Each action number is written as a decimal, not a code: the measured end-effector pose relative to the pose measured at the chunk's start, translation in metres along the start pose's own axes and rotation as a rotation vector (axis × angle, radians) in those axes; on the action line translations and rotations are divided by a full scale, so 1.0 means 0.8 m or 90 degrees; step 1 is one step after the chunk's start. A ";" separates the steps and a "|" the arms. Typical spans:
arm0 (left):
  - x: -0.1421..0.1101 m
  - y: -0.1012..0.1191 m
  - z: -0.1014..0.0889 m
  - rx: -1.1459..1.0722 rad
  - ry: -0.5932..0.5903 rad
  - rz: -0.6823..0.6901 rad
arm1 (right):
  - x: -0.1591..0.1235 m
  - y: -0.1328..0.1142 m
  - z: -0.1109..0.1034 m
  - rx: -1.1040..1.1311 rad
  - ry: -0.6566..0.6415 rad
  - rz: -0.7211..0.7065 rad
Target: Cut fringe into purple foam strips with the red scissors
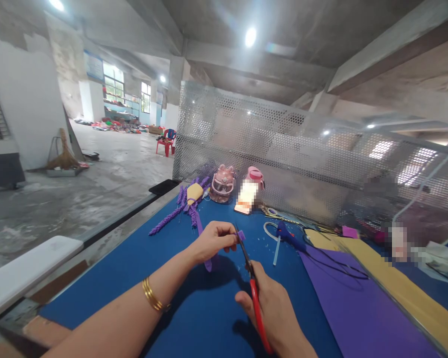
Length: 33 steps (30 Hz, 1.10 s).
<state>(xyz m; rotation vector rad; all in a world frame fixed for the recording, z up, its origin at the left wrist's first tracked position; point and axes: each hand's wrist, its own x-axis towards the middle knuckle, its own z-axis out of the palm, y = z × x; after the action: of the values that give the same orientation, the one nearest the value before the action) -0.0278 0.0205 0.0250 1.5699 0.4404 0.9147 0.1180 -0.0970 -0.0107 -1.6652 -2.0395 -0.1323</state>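
My left hand (pixel 215 239) pinches a small purple piece (pixel 241 235) of sheet material, its fingers closed over most of it. My right hand (pixel 274 301) grips scissors (pixel 256 306) with red handles, and their dark blades point up and away from me, meeting the purple piece. Whether the blades are cutting into it I cannot tell. Below my left hand a purple strip (pixel 208 264) is partly hidden. Farther off lies a bunch of purple braided stems (pixel 168 220) with a yellow piece (pixel 194 193) on top.
A blue glue gun (pixel 289 237) with a clear stick and black cable lies to the right, near purple sheets (pixel 353 293) and yellow sheets (pixel 406 293). A lit phone (pixel 246 196) and a pink helmet-shaped item (pixel 223 184) stand before the perforated metal screen (pixel 283 134).
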 end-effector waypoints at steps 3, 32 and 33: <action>0.000 0.000 0.000 0.008 -0.003 -0.002 | 0.000 0.000 0.001 -0.003 -0.003 0.005; -0.001 0.001 -0.002 0.014 -0.015 0.005 | -0.001 0.004 0.001 0.054 -0.002 0.015; -0.001 0.002 -0.002 0.014 -0.014 0.004 | -0.001 0.004 0.002 0.057 -0.003 0.016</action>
<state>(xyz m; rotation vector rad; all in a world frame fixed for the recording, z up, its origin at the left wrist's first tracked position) -0.0299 0.0208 0.0261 1.6010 0.4309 0.8989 0.1208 -0.0960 -0.0129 -1.6369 -1.9969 -0.0275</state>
